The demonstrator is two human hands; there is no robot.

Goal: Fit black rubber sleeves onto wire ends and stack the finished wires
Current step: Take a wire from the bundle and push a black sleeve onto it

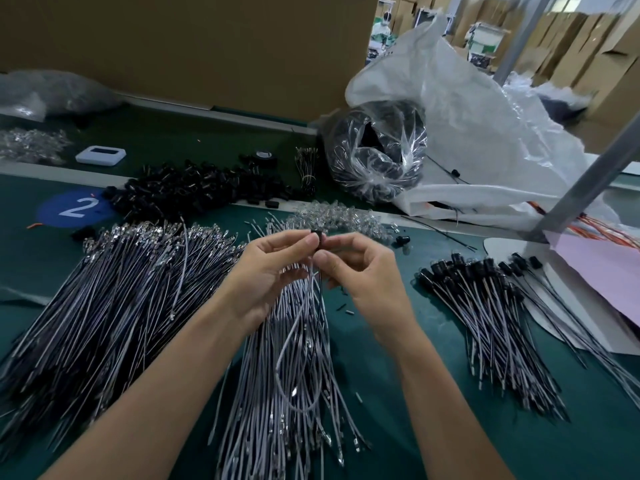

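Two bare forearms reach up from the six o'clock edge, and the left hand [266, 271] and right hand [360, 271] meet at the centre, each pinching with thumb and fingertips the same small black rubber sleeve [317, 235] at the top of a grey wire [294, 344] that loops down beneath them. Directly under the hands lies a fan of bare grey wires [287, 393] on the green table [433, 393], with a larger bundle [104, 299] at nine o'clock. The finished wires [485, 306] with sleeves fitted are stacked at three o'clock, and loose black sleeves [194, 188] are heaped at eleven o'clock beside a clear bag [377, 150] at one o'clock.
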